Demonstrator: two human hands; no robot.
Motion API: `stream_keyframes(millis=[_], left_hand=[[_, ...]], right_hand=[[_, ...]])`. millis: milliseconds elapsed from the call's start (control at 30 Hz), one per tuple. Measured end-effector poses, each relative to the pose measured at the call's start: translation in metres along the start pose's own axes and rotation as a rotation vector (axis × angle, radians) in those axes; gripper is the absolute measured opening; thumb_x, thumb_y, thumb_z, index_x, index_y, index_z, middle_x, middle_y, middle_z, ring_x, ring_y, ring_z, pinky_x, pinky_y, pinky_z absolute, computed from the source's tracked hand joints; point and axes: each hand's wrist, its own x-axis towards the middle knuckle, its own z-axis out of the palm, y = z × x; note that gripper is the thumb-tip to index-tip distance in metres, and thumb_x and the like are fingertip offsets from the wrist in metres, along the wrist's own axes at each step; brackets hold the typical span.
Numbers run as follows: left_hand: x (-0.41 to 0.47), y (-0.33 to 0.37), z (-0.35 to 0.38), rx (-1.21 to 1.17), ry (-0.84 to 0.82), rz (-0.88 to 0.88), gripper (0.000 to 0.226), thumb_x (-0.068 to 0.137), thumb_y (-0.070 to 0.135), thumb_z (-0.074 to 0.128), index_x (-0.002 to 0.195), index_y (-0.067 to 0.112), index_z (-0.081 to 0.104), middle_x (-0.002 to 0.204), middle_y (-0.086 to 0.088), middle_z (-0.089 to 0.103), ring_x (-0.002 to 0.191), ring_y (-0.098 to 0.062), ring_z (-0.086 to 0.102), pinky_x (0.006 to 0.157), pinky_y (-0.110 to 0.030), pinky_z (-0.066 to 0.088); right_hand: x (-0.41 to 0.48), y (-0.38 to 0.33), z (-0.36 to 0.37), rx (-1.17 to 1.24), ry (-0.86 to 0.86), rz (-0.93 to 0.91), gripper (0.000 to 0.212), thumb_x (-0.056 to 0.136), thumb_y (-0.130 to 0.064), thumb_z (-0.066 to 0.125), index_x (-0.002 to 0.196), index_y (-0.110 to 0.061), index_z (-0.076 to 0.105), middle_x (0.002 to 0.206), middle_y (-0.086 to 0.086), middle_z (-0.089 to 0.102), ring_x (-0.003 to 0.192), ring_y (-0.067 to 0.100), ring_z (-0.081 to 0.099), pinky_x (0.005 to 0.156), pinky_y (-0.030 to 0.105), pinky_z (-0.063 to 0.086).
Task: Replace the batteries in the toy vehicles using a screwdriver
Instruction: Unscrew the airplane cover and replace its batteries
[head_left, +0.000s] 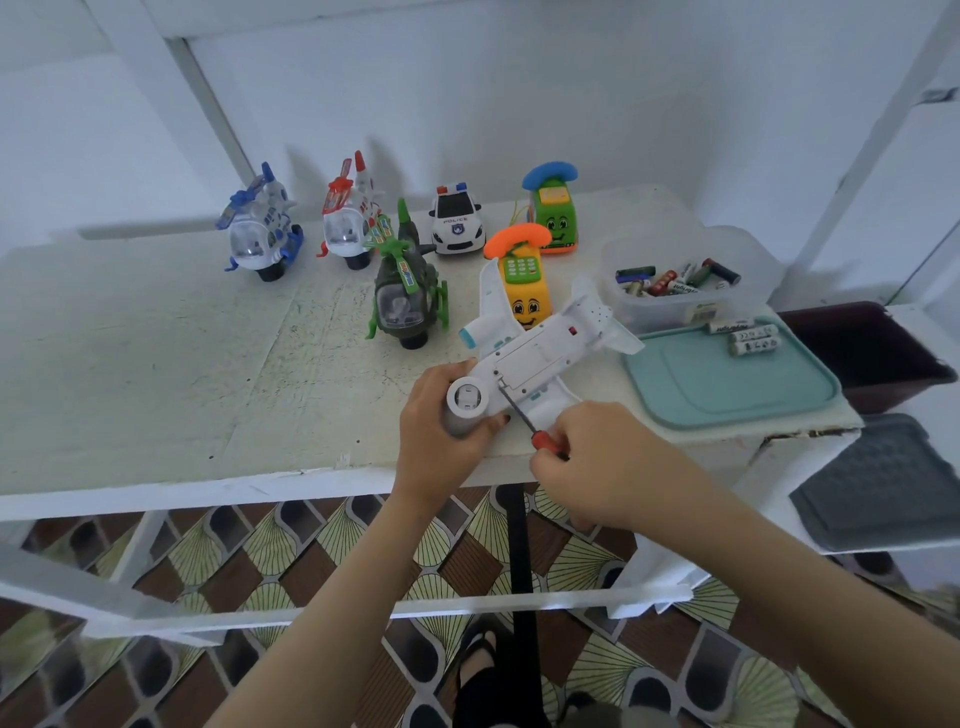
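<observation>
White tabletop (208, 364) work seems early: the left hand (441, 431) grips the upturned toy plane (535, 353) by its nose near the front edge, the right hand (587, 467) pinches the screwdriver (545, 440) against the closed battery cover (524, 364), six other toys (405, 296) waiting behind.
</observation>
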Motion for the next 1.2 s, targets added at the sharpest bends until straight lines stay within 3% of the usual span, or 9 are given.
stream_keyframes(millis=[100, 233, 300, 433, 733, 833, 1000, 1200], left_hand=[[-0.001, 0.000, 0.000, -0.013, 0.002, -0.004, 0.040, 0.069, 0.032, 0.071, 0.103, 0.018, 0.057, 0.098, 0.002, 0.061, 0.090, -0.012, 0.057, 0.078, -0.020, 0.047], [0.000, 0.000, 0.000, -0.005, 0.015, -0.002, 0.038, 0.069, 0.031, 0.069, 0.103, 0.018, 0.057, 0.098, 0.013, 0.058, 0.092, 0.002, 0.054, 0.079, -0.014, 0.043], [-0.001, 0.000, 0.000, 0.002, 0.013, -0.001, 0.038, 0.069, 0.031, 0.068, 0.102, 0.017, 0.057, 0.099, 0.015, 0.057, 0.092, 0.005, 0.053, 0.079, -0.013, 0.042], [-0.001, -0.001, 0.000, 0.006, 0.007, -0.003, 0.039, 0.070, 0.032, 0.067, 0.103, 0.014, 0.058, 0.099, 0.013, 0.057, 0.092, 0.002, 0.053, 0.079, -0.016, 0.043], [-0.001, 0.000, -0.001, 0.016, -0.005, -0.012, 0.041, 0.070, 0.032, 0.069, 0.103, 0.012, 0.058, 0.098, 0.004, 0.059, 0.090, 0.001, 0.053, 0.079, -0.012, 0.042], [-0.001, 0.000, -0.001, 0.025, 0.000, -0.021, 0.041, 0.068, 0.023, 0.076, 0.103, 0.009, 0.059, 0.098, 0.003, 0.060, 0.091, 0.005, 0.052, 0.079, -0.010, 0.041], [-0.001, 0.000, -0.001, 0.040, 0.000, -0.022, 0.041, 0.066, 0.017, 0.078, 0.102, 0.011, 0.058, 0.096, 0.006, 0.060, 0.089, 0.004, 0.053, 0.077, -0.010, 0.041], [-0.002, 0.004, -0.002, 0.013, 0.004, -0.033, 0.042, 0.066, 0.028, 0.075, 0.101, 0.018, 0.055, 0.098, 0.012, 0.059, 0.089, 0.003, 0.054, 0.077, -0.013, 0.043]], right_hand=[[0.000, -0.003, 0.011, 0.080, -0.055, 0.034, 0.028, 0.093, -0.024, 0.044, 0.070, -0.009, 0.047, 0.059, 0.006, 0.061, 0.035, 0.005, 0.050, 0.047, 0.019, 0.043], [-0.004, -0.007, 0.028, 0.086, 0.076, -0.017, 0.030, 0.095, -0.020, 0.044, 0.067, -0.010, 0.039, 0.064, 0.004, 0.049, 0.050, 0.010, 0.044, 0.041, 0.012, 0.032], [-0.008, -0.008, 0.035, 0.063, 0.145, -0.053, 0.034, 0.097, -0.022, 0.042, 0.065, -0.015, 0.033, 0.063, -0.001, 0.041, 0.050, 0.006, 0.037, 0.045, 0.013, 0.036], [-0.012, -0.007, 0.040, 0.009, 0.185, -0.086, 0.035, 0.100, -0.026, 0.037, 0.067, -0.022, 0.027, 0.064, -0.004, 0.042, 0.052, 0.003, 0.037, 0.048, 0.015, 0.037], [-0.012, 0.001, 0.037, 0.114, 0.114, -0.043, 0.032, 0.096, -0.025, 0.044, 0.069, -0.009, 0.043, 0.062, 0.000, 0.045, 0.048, 0.009, 0.038, 0.042, 0.016, 0.034], [-0.005, 0.004, 0.027, 0.162, 0.084, -0.006, 0.034, 0.095, -0.026, 0.044, 0.075, 0.000, 0.053, 0.062, 0.007, 0.054, 0.049, 0.014, 0.048, 0.053, 0.029, 0.046], [-0.004, 0.004, 0.019, 0.205, 0.049, -0.005, 0.033, 0.094, -0.025, 0.044, 0.070, -0.005, 0.054, 0.053, 0.004, 0.053, 0.033, 0.002, 0.044, 0.054, 0.026, 0.050], [-0.004, 0.006, 0.020, 0.194, 0.057, -0.010, 0.035, 0.094, -0.027, 0.045, 0.076, 0.001, 0.056, 0.054, 0.005, 0.052, 0.045, 0.013, 0.047, 0.057, 0.035, 0.052]])
